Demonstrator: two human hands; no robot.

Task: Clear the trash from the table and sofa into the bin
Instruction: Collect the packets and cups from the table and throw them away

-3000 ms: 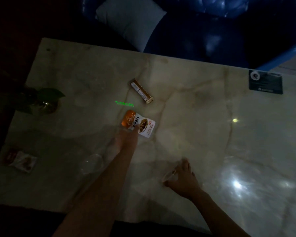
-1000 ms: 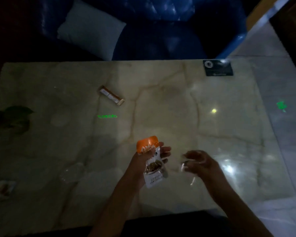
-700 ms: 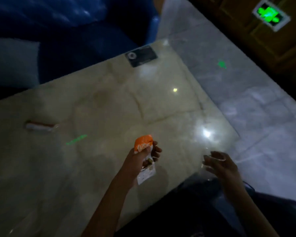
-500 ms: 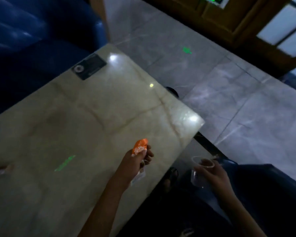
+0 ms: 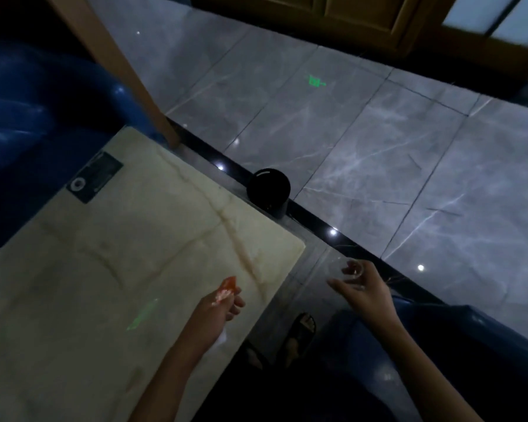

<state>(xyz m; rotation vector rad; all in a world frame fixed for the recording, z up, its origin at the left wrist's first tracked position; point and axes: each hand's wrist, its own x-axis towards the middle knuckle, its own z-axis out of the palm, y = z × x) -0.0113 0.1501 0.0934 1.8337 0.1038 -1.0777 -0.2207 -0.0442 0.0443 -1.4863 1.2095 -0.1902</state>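
Note:
My left hand (image 5: 217,306) is closed around an orange and white snack packet (image 5: 227,286), held over the right end of the pale marble table (image 5: 110,269). My right hand (image 5: 363,287) holds a clear plastic cup (image 5: 349,271) over the floor, right of the table's corner. A round black bin (image 5: 268,190) stands on the floor just past the table's far right edge, ahead of both hands.
A blue sofa (image 5: 28,117) sits at the far left behind the table, and another blue seat (image 5: 439,345) lies at the lower right. A dark card (image 5: 95,176) lies on the table's far corner. My sandalled foot (image 5: 299,333) is below the table edge. Grey tiled floor (image 5: 378,132) stretches beyond.
The view has swung right from the table's middle to its right end and the bin. Both hands moved right with the packet and the cup, my right hand past the table edge.

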